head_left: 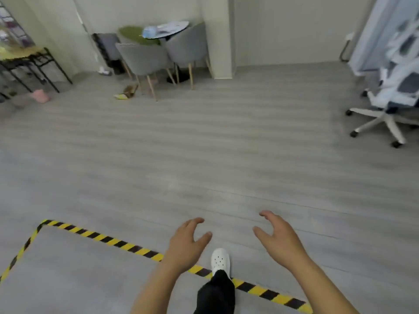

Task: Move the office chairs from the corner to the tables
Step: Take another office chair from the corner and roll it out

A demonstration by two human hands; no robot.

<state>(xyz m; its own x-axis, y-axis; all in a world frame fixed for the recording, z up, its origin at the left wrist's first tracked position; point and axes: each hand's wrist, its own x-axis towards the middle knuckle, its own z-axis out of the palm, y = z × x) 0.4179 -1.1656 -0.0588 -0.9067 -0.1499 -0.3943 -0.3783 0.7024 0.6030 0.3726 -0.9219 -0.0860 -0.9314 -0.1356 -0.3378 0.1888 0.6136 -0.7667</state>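
A white office chair (pixel 392 98) with grey pads and a five-star castor base stands at the far right, near a glass partition; more white chair parts show blurred behind it. My left hand (pixel 187 241) and my right hand (pixel 280 236) hover low in front of me over the floor, fingers relaxed and spread, holding nothing. Both hands are far from the chair. My white shoe (pixel 220 260) steps over the striped tape.
Yellow-black tape (pixel 127 245) marks a floor zone at the lower left. A small round table (pixel 166 30) with grey wooden-legged chairs (pixel 145 62) sits at the back by a pillar (pixel 218 37). A black-framed table (pixel 29 57) stands at the left. Small items lie on the floor.
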